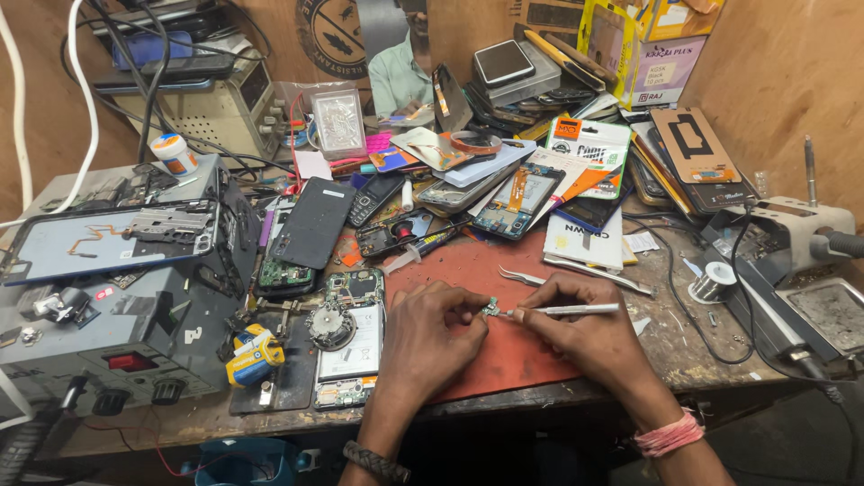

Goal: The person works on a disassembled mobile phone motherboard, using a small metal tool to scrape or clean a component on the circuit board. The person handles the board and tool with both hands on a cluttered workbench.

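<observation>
My left hand (pixel 434 335) pinches a small green circuit board (pixel 491 310) between thumb and forefinger above a red work mat (pixel 468 270). My right hand (pixel 585 335) grips a slim silver tool (pixel 567 310) like a pen, its tip touching the small board. Both hands rest near the front edge of the bench. A pair of silver tweezers (pixel 526 277) lies on the mat just beyond my right hand.
An opened phone (pixel 349 346) lies left of my left hand, beside a yellow-blue tool (pixel 252 354). A grey power unit (pixel 108 306) fills the left. Opened phones, screens and packets crowd the back. A soldering station (pixel 792 270) and solder coil (pixel 717 279) sit right.
</observation>
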